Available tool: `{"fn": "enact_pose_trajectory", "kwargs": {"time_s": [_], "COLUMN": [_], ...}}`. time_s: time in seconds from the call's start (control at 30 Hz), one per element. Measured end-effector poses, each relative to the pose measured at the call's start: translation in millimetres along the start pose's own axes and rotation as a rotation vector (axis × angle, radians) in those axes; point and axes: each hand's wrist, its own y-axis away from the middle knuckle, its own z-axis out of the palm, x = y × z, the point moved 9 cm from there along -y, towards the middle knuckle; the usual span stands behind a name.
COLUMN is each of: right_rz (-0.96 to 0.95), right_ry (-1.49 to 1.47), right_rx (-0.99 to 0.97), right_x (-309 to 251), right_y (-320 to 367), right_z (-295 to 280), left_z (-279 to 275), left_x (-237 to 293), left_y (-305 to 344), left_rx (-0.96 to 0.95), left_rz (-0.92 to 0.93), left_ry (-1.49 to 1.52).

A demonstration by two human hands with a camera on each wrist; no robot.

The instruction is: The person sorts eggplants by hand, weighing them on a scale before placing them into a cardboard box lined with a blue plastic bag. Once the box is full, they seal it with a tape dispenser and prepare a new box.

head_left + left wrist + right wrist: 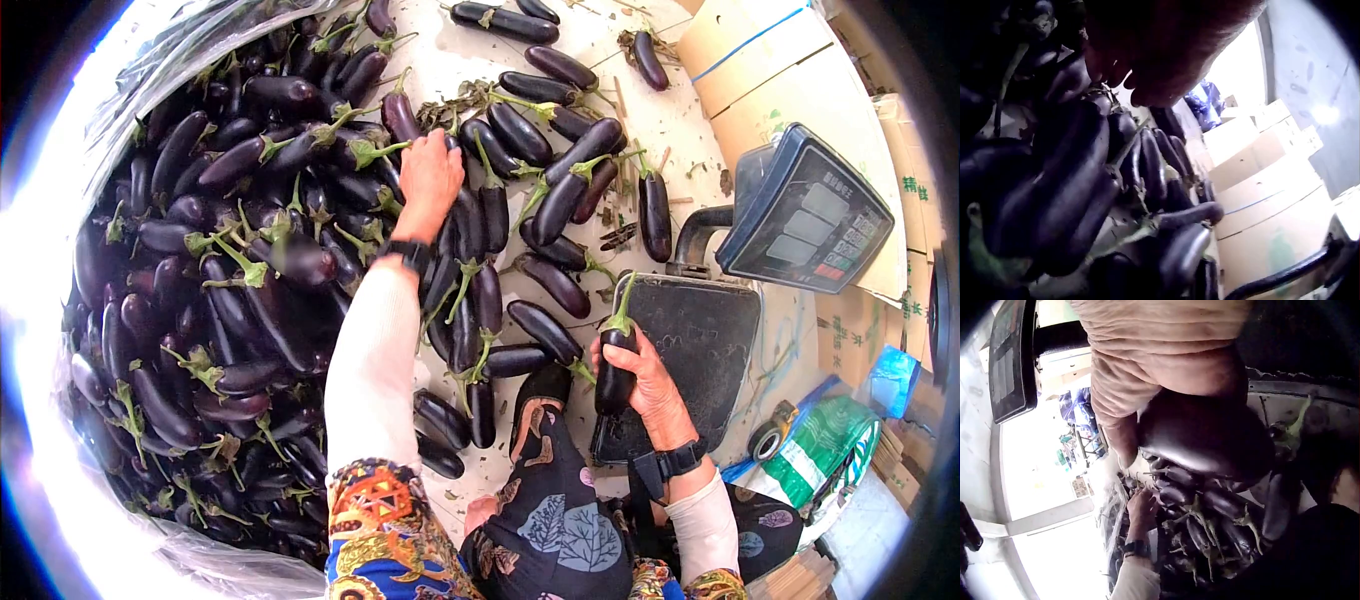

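Observation:
My right hand (pixel 645 375) grips a dark purple eggplant (pixel 615 375) above the scale's black platform (pixel 705 340), its green stem pointing up. In the right wrist view that eggplant's glossy body (pixel 1204 440) shows below the palm, while most fingers are hidden behind it. My left hand (pixel 430 180) reaches down among eggplants at the right edge of a large heap (pixel 250 290). Its fingertips (pixel 1110 75) point down close over an eggplant's stem end in the left wrist view; I cannot tell whether they hold it.
Loose eggplants (pixel 555 285) lie across the pale floor between heap and scale. Clear plastic sheeting (pixel 150 70) edges the heap. The scale's display (pixel 810 215) stands on a post at right. Cardboard (pixel 750 70) leans behind it; a green bag (pixel 830 450) lies lower right.

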Motion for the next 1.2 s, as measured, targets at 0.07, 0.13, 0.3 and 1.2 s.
{"fn": "enact_pose_trajectory", "kwargs": {"time_s": [0.07, 0.13, 0.3, 1.2], "right_rz": [0.009, 0.013, 0.052, 0.194], "right_ry": [0.045, 0.043, 0.024, -0.126], "right_rx": [-0.032, -0.053, -0.046, -0.179], "right_x": [-4, -4, -1, 33], "right_y": [-3, -7, -5, 4], "right_z": [4, 5, 5, -8], "left_z": [28, 39, 43, -5], "left_x": [-3, -7, -38, 47], "left_y": [-10, -12, -21, 185], "left_rx": [-0.196, -0.209, -0.324, -0.251], "left_rz": [-0.024, -0.027, -0.175, -0.315], "left_ry": [-0.187, -0.213, 0.079, 0.937]}}
